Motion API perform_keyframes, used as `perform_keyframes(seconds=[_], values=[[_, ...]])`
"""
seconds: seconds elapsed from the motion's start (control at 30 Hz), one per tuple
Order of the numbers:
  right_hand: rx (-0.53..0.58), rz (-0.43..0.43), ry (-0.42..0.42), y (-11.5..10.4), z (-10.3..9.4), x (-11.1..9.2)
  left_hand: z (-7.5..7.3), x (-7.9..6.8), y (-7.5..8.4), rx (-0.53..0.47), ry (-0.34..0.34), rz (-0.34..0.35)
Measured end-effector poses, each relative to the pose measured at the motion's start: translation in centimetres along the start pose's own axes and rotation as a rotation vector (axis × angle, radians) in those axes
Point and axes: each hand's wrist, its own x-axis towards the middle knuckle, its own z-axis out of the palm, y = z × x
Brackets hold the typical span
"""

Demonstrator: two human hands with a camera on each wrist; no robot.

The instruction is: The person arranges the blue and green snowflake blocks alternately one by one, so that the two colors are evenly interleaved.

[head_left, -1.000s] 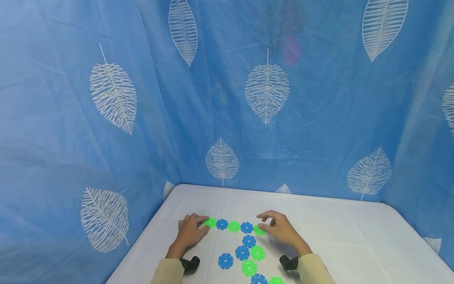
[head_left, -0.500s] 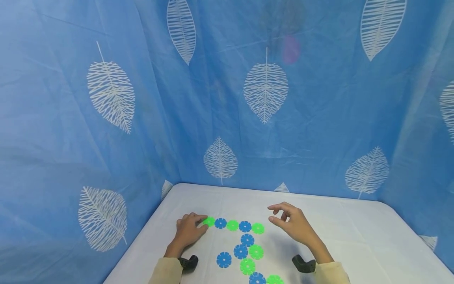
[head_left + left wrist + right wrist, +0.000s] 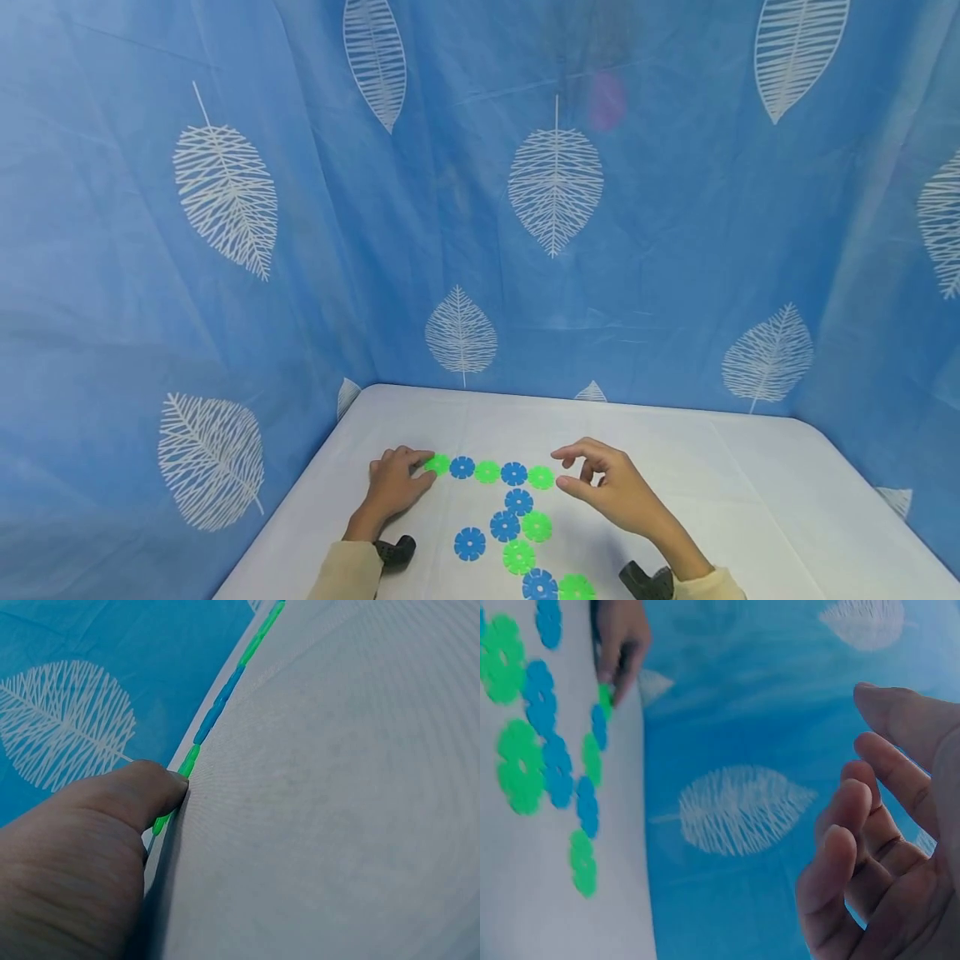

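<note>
1. The thumb and index finger of the left hand [image 3: 393, 485] are pinching the edge of the left-end green disc [image 3: 439, 464]. In the left wrist view, the thumb tip is resting on this piece.
2. The fingers of the right hand [image 3: 613, 490] are bending loosely, and a wide gap is showing between index finger and thumb, with only air inside. This hand is hovering above the worktop [image 3: 750, 492], at three o'clock of the right-end green disc [image 3: 542, 477], near it but apart.
3. Between the hands, a row of notched discs is running from nine to three o'clock. The two end discs are enclosing a first blue disc [image 3: 462, 467], a middle green disc [image 3: 487, 472] and a second blue disc [image 3: 513, 474].
4. Towards six o'clock of the second blue disc, a zigzag is continuing: a third blue disc [image 3: 519, 502]; a fourth blue disc [image 3: 505, 526] with a green neighbour [image 3: 537, 526] at its three o'clock; then a lower green disc [image 3: 519, 557], a bottom blue disc [image 3: 540, 584] and a bottom green disc [image 3: 577, 587].
5. A lone blue disc [image 3: 469, 543] is lying at eight o'clock of the fourth blue disc.
6. Beyond the worktop, at twelve o'clock, a blue cloth [image 3: 660, 250] with white leaves is hanging.
</note>
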Motion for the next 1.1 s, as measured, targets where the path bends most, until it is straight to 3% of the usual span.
perform_keyframes(seconds=[0.43, 0.97, 1.1], values=[[0.112, 0.034, -0.178, 0.4, 1.7, -2.9, 0.2, 0.2, 0.3, -0.004, -0.015, -0.01], [0.248, 0.004, -0.315, 3.2, 2.8, -3.5, -0.1, 0.1, 0.0, -0.003, -0.008, -0.006], [0.298, 0.044, -0.373, 3.6, 3.1, -3.6, -0.1, 0.2, 0.0, -0.004, -0.007, -0.007]])
